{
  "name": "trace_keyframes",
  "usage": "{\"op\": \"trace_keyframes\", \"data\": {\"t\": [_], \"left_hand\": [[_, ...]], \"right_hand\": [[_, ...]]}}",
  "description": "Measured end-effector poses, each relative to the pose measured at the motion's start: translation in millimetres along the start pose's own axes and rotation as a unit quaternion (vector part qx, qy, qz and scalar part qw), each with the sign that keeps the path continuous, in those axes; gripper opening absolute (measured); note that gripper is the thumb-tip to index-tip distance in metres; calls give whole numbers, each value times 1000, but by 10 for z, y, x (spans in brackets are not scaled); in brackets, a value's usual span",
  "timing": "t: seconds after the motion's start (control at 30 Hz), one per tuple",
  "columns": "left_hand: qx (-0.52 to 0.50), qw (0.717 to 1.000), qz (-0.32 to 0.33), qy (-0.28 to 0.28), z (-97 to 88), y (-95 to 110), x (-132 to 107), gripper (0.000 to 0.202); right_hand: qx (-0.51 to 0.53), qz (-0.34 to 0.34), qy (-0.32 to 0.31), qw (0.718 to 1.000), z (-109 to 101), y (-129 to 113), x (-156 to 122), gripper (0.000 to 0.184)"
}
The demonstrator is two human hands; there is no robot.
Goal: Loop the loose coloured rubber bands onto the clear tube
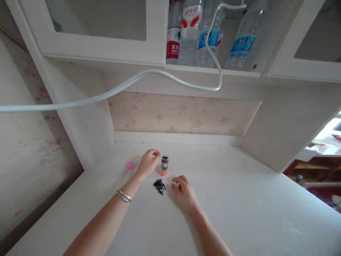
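Note:
A small clear jar (164,165) stands upright on the white desk (239,199), filled with layers of coloured bands, black at the top. My left hand (148,163) is just left of the jar's mouth, fingertips pinched together; what they hold is too small to see. A silver bracelet (124,196) is on that wrist. A little heap of black elastic bands (159,186) lies in front of the jar. My right hand (183,191) rests on the desk right of the heap, fingers curled, with nothing visible in them.
A pink lid-like object (129,166) lies left of my left hand. Above, an open shelf holds several water bottles (189,32) between glass-door cabinets. A white cable (133,81) hangs across. Floral wallpaper backs the desk niche; side panels wall it in.

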State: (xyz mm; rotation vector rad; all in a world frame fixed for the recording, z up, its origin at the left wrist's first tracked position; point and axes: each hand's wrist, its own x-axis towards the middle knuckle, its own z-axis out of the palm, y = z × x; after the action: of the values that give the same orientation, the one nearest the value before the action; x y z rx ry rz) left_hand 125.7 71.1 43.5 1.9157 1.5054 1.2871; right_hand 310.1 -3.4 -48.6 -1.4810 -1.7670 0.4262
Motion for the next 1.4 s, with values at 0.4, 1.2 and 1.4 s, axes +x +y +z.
{"op": "trace_keyframes", "data": {"t": [0.4, 1.2, 1.4], "left_hand": [[94, 980, -46, -170, -102, -394, -1003, 20], [194, 967, -26, -166, -10, -401, -1057, 22], [198, 966, -25, -163, 2, -411, -1066, 19]], "right_hand": [[-136, -96, -93, 982, -28, -289, -68, 20], [-148, -35, -70, 986, 56, -184, -9, 27], [-125, -32, -53, 990, 53, -166, -24, 24]]}}
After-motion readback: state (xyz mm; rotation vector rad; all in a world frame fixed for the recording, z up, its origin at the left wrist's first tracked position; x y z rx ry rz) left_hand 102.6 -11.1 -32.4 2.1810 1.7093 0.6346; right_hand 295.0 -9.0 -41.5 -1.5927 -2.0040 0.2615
